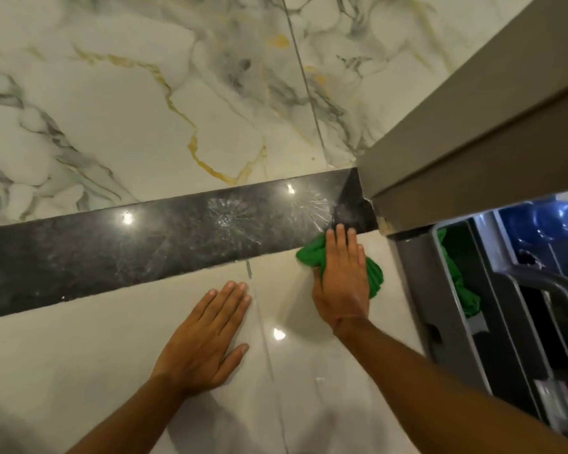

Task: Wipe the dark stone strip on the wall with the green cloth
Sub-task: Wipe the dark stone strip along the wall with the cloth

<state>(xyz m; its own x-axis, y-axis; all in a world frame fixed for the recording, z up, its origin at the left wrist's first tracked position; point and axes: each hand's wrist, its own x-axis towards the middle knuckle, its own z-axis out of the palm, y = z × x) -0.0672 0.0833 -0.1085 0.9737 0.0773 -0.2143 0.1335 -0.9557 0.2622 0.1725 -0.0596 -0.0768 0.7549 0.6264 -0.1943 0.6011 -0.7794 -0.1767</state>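
Note:
A dark stone strip [118, 253] runs across the wall from lower left to upper right, glossy, with whitish smears and streaks near its right end. My right hand [341, 276] lies flat on a bunched green cloth [312, 253], pressing it against the pale tile just below the strip's right end; the fingertips reach the strip's lower edge. My left hand [207, 335] rests flat with fingers together on the pale tile below the strip, holding nothing.
White marble tiles with grey and gold veins [177, 103] cover the wall above the strip. A grey-brown door frame [473, 139] meets the strip's right end. A grey cleaning cart [473, 306] at the right holds another green cloth [456, 276] and a blue bottle [545, 221].

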